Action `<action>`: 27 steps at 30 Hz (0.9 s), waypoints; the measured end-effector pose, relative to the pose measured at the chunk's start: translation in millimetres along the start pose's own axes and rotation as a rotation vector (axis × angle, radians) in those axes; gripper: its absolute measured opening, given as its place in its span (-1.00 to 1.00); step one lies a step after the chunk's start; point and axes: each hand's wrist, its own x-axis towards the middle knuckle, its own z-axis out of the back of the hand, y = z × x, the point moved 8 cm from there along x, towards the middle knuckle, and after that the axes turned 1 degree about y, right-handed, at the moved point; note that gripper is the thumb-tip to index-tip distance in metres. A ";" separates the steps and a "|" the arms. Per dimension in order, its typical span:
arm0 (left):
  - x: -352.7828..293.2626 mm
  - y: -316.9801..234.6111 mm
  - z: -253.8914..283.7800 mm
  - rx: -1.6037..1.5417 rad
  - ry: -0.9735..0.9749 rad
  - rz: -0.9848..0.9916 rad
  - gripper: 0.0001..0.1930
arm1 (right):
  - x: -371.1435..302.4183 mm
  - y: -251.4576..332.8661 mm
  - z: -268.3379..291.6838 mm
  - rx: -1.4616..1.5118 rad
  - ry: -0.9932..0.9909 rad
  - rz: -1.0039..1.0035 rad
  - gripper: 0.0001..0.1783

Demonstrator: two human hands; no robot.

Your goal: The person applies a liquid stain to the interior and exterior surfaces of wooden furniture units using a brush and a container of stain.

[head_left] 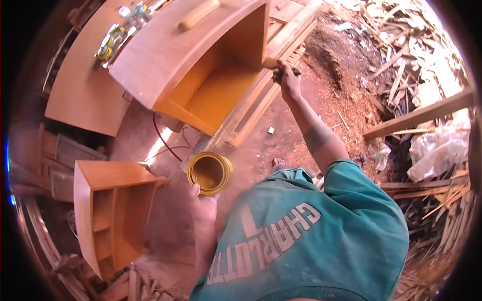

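My left hand (pixel 205 203) grips a round open tin (pixel 227 176) from its near side, low in front of my body. Yellow-brown colour coats the tin's inside. Stretched forward, my right hand (pixel 289 84) has its fingers closed around a small dark thing (pixel 295 71) whose kind I cannot make out. That hand is at the right corner of an open-fronted wooden cabinet (pixel 173 65), beside the timber beams (pixel 255 113) under it. The cabinet's inner faces are a glossy orange-yellow, while its outer panel looks paler and dusty. A pale rounded wooden piece (pixel 199 14) lies on that panel.
A smaller shelved cabinet (pixel 113 175) stands at the left. Behind it are a large wooden panel (pixel 83 85) and several bottles (pixel 120 40). A dark cable (pixel 163 138) crosses the floor. Wood scraps, a slanting beam (pixel 422 114) and a clear plastic bag (pixel 437 153) lie right.
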 end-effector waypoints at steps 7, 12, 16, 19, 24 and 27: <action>11.1 2.6 -15.2 -0.044 0.072 0.043 -0.32 | -28.6 32.5 30.4 -0.046 -0.099 0.052 -0.67; 13.2 1.8 -19.9 0.044 0.031 0.047 -0.20 | -34.3 128.3 -50.7 -0.020 0.132 0.284 -0.65; 23.7 4.0 -28.0 0.100 0.118 0.012 -0.21 | -36.6 224.9 -75.0 0.174 0.173 0.488 -0.64; 28.8 2.0 -34.3 0.136 0.122 -0.022 -0.22 | -38.5 218.3 -58.2 0.386 0.155 0.509 -0.65; 10.7 -0.2 -79.4 0.055 0.206 0.072 -0.23 | -34.6 113.3 -18.9 0.113 0.042 0.234 -0.66; 18.6 -2.3 -66.1 0.073 0.189 0.046 -0.24 | -44.4 167.3 -25.9 0.247 0.098 0.476 -0.67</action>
